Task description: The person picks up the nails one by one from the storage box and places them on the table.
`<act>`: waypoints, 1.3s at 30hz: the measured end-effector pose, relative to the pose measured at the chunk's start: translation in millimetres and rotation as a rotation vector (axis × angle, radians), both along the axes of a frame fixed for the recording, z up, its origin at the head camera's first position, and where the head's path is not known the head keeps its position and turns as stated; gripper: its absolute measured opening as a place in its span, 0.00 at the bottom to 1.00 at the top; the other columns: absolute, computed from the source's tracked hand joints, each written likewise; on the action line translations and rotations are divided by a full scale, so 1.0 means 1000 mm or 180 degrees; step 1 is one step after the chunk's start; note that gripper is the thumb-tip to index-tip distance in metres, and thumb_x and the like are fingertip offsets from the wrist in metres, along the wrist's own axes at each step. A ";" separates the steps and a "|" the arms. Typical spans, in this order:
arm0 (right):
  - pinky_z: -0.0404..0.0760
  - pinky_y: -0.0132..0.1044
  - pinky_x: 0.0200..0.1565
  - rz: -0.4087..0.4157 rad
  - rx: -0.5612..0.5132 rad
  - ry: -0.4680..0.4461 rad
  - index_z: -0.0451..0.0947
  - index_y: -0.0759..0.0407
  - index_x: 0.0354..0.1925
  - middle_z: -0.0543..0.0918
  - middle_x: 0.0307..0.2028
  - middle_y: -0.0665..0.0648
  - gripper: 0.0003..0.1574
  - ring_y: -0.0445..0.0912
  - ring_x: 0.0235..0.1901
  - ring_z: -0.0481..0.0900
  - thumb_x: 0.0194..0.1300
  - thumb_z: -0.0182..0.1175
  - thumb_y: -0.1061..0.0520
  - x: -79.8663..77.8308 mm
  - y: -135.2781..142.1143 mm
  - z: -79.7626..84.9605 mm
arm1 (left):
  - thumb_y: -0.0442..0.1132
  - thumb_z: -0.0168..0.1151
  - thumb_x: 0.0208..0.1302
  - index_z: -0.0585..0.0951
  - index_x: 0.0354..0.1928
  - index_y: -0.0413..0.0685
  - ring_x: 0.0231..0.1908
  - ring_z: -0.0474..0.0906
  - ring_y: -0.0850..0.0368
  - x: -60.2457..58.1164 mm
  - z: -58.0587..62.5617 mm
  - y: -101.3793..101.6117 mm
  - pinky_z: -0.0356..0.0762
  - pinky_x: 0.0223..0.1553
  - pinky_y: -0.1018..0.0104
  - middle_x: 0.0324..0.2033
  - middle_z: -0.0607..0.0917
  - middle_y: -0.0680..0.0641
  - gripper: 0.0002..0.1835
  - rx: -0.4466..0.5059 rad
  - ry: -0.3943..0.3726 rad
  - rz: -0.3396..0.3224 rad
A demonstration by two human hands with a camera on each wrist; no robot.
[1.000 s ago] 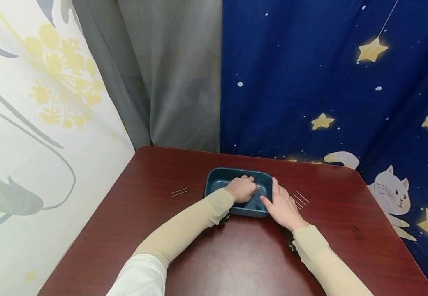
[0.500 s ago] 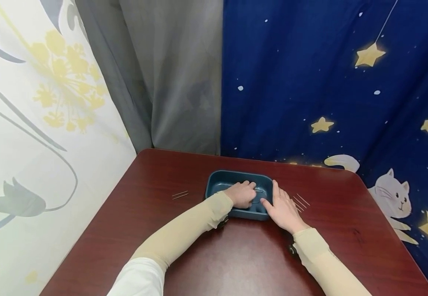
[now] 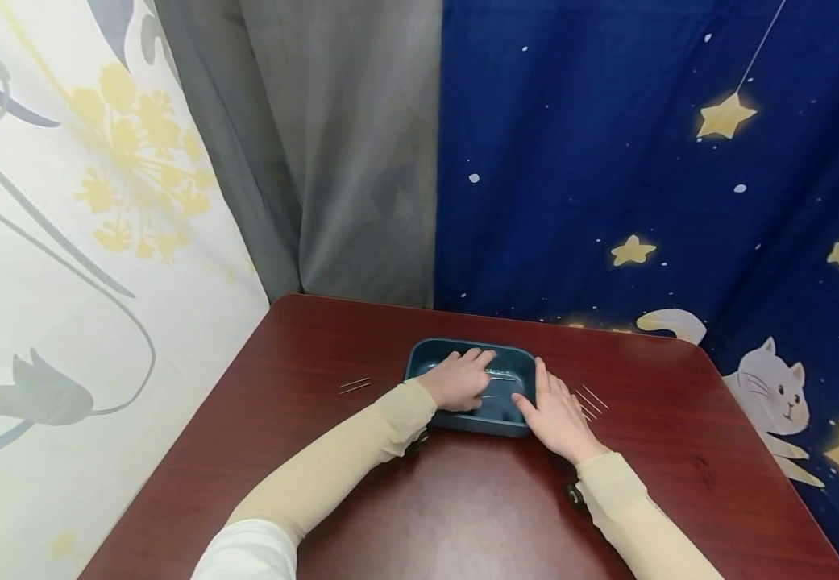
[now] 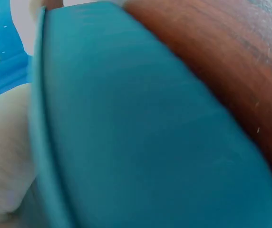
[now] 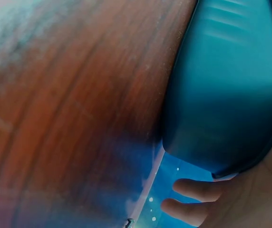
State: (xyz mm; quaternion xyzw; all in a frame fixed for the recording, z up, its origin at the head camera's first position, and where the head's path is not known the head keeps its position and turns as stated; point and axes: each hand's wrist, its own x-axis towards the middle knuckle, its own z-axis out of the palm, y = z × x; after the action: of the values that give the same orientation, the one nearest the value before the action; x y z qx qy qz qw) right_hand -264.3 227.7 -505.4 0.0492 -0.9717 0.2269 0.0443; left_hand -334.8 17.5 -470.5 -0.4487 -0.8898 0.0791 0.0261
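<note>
A dark blue rectangular box (image 3: 513,430) with no lid stands on the table. My left hand (image 3: 455,381) reaches in over its near side, fingers spread apart above the floor of the box, with nothing showing between them. Just right of these fingers, thin needle-like metal rods (image 3: 502,379) lie on the box's floor. My right hand (image 3: 557,415) grips the box's right wall, thumb inside and fingers along the outside. In the right wrist view, two fingers (image 5: 193,190) extend past the box's corner. In the left wrist view, the box's outer wall (image 4: 140,123) covers most of the hand.
Two thin rods (image 3: 355,385) lie on the reddish-brown table (image 3: 303,338) left of the box. Several more rods (image 3: 593,397) lie side by side beyond my right hand. A grey curtain (image 3: 368,161) and a blue star-patterned curtain (image 3: 571,161) hang behind the table.
My left hand has drawn back to the left inside the box and its fingers have spread, leaving the rods there in fuller view. My right hand keeps its hold on the wall.
</note>
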 end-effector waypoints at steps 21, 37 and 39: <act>0.49 0.76 0.63 -0.0036 0.0212 -0.0150 0.36 0.61 0.80 0.53 0.75 0.71 0.57 0.69 0.72 0.52 0.74 0.46 0.30 0.002 -0.001 0.007 | 0.46 0.66 0.64 0.88 0.39 0.55 0.77 0.35 0.39 0.036 0.037 -0.045 0.53 0.68 0.34 0.77 0.54 0.39 0.06 0.0441 0.0393 -0.0069; 0.50 0.75 0.64 -0.0039 0.0189 -0.0117 0.36 0.60 0.81 0.54 0.76 0.69 0.58 0.67 0.73 0.53 0.74 0.48 0.30 0.006 -0.001 0.006 | 0.42 0.64 0.62 0.83 0.27 0.55 0.76 0.39 0.34 0.047 0.039 -0.109 0.53 0.65 0.28 0.76 0.55 0.37 0.06 0.0743 0.0550 0.0279; 0.50 0.75 0.64 -0.0038 0.0194 -0.0117 0.36 0.60 0.81 0.54 0.76 0.69 0.58 0.67 0.73 0.53 0.73 0.48 0.30 0.005 -0.001 0.005 | 0.42 0.65 0.61 0.82 0.26 0.56 0.76 0.40 0.34 0.048 0.039 -0.115 0.54 0.65 0.28 0.76 0.56 0.37 0.06 0.0790 0.0556 0.0315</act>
State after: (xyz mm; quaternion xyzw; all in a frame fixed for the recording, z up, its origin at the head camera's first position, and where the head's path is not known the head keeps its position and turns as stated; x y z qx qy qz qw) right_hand -258.8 226.9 -500.3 0.0405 -0.9790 0.1978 0.0262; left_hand -286.6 -97.9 -431.6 -0.3890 -0.9081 0.0085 0.1548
